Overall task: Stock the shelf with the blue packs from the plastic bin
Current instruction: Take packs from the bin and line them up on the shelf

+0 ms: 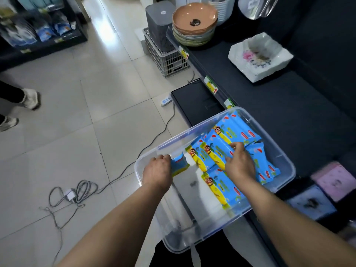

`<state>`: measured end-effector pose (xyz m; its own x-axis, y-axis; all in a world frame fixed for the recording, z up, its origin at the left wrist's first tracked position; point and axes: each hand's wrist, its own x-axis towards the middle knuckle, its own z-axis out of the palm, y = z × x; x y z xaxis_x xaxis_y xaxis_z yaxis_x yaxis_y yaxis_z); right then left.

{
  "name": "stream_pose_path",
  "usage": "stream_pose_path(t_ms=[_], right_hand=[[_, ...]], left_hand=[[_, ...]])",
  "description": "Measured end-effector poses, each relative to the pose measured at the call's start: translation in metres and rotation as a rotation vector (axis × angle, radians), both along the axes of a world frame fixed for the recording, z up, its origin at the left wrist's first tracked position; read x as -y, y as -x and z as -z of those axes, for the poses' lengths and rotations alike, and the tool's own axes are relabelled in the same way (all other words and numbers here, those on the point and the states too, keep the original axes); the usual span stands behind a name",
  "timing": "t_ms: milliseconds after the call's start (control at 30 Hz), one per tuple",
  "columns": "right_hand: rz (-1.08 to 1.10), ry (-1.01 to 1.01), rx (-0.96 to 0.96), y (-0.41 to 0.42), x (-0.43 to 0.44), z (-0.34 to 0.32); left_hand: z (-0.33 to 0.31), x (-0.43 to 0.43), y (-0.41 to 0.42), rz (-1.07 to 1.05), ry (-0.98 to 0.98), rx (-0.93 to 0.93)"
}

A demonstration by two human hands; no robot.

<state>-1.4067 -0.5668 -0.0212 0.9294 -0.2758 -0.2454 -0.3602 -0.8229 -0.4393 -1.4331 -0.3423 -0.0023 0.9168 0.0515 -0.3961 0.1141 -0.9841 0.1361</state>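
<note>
A clear plastic bin (285,162) rests partly on the dark shelf's (289,105) front edge and juts out over the floor. Several blue and yellow packs (237,130) lie inside it, mostly in the far half. My left hand (157,171) is at the bin's left wall, its fingers curled round one blue pack (180,165) standing on edge. Over the middle of the pile, my right hand (239,163) grips another blue pack (216,151) with curled fingers.
On the shelf stand a white square dish (260,56) and stacked bowls (194,24); pink and blue boxes (335,180) sit at the right. A grey crate (165,54), a power strip (166,101) and loose cables (77,191) lie on the tiled floor. Another person's feet (28,99) are at left.
</note>
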Motion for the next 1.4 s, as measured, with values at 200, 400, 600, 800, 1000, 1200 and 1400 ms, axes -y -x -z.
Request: stream_pose_path(t_ms=[200, 400, 600, 800, 1000, 1200, 1400], right_hand=[[0.143, 0.041, 0.157, 0.041, 0.029, -0.043], [0.353, 0.124, 0.356, 0.111, 0.043, -0.087], [0.598, 0.275, 0.465, 0.191, 0.058, -0.13], [0.769, 0.396, 0.564, 0.27, 0.079, -0.174], [0.914, 0.576, 0.582, 0.336, 0.117, -0.216], [0.939, 0.639, 0.58, 0.381, 0.171, -0.248], [0.832, 0.557, 0.598, 0.415, 0.239, -0.261]], left_hand=[[-0.025, 0.012, -0.018, 0.153, 0.106, 0.0], [-0.065, 0.052, -0.032, 0.428, 0.168, 0.17], [-0.117, 0.11, -0.016, 0.705, 0.278, 0.318], [-0.171, 0.18, 0.026, 0.929, 0.431, 0.441], [-0.224, 0.25, 0.072, 1.076, 0.555, 0.663], [-0.26, 0.334, 0.108, 1.185, 0.648, 0.737], [-0.266, 0.428, 0.143, 1.288, 0.592, 0.716]])
